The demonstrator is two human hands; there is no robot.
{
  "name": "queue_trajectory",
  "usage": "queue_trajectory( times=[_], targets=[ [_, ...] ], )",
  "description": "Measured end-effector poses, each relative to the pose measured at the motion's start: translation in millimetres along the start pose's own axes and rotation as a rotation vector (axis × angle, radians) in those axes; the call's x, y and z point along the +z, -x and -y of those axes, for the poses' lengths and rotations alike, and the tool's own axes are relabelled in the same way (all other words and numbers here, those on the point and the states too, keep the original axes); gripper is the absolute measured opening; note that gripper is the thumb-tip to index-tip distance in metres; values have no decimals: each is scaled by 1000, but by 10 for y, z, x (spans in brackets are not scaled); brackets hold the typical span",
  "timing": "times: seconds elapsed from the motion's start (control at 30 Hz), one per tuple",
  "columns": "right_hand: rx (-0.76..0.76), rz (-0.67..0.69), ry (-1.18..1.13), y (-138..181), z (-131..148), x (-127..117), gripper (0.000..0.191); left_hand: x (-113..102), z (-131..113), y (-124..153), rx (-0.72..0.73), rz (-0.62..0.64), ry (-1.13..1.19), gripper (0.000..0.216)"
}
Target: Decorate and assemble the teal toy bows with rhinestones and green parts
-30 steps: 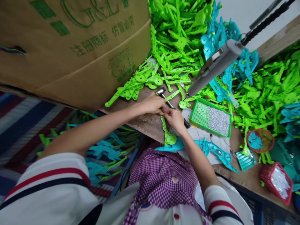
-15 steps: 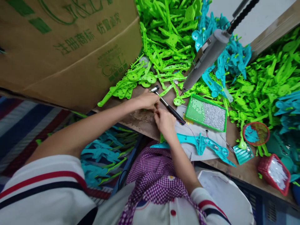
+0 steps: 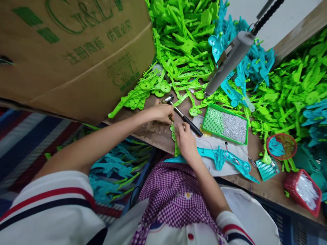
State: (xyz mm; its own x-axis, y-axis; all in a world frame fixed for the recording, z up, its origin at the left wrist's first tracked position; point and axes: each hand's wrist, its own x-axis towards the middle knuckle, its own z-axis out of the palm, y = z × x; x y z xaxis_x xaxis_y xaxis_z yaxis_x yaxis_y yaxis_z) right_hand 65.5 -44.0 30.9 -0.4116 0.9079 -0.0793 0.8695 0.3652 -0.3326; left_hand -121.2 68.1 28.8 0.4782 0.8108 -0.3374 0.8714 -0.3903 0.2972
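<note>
A long bright-green plastic part (image 3: 176,148) lies at the table's front edge, partly covered by my hands. My left hand (image 3: 162,113) is closed at its far end, fingers curled downward. Close by on the right, my right hand (image 3: 187,141) has its fingers bent together over the part's side; whatever they pinch is too small to make out. A hammer (image 3: 190,126) with a black handle lies just beyond both hands, its metal head beside my left hand. To the right of my right wrist, a blue plastic part (image 3: 218,158) with thin wires rests on a pale cloth (image 3: 240,149).
A green basket (image 3: 224,139) holds small metal pieces. Above it hangs a grey electric screwdriver (image 3: 227,64). Heaps of green parts (image 3: 184,44) and blue parts (image 3: 258,61) fill the back. A cardboard box (image 3: 76,78) stands left; red baskets (image 3: 286,157) sit right.
My hands have moved slightly apart, the right one toward me and to the right. More of the green plastic part shows between them. The view has shifted a little.
</note>
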Motion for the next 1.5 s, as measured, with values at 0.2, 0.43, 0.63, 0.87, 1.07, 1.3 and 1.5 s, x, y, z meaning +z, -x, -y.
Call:
queue_trajectory(
  times=[0.2,0.43,0.63,0.87,1.07,1.3,1.5],
  targets=[
    [198,134,8,-11,-228,-113,31,47,-17,-12,-13,-49,12,13],
    [211,-5,-214,-6,-368,-94,31,28,-20,21,10,-61,9,12],
    [86,-170,-714,-42,-377,21,24,-7,-44,50,10,-47,7,15],
    [66,-90,-762,-85,-389,60,18,9,-39,41,-8,-48,-16,16],
    [-13,-103,-719,-8,-359,-30,25,-48,-97,64,-43,-13,3,15],
    [111,-89,-760,-137,-359,68,16,-61,-88,60,-34,-15,10,13],
    [124,-76,-679,-66,-387,41,31,-90,-104,44,-69,31,27,14]
  ],
)
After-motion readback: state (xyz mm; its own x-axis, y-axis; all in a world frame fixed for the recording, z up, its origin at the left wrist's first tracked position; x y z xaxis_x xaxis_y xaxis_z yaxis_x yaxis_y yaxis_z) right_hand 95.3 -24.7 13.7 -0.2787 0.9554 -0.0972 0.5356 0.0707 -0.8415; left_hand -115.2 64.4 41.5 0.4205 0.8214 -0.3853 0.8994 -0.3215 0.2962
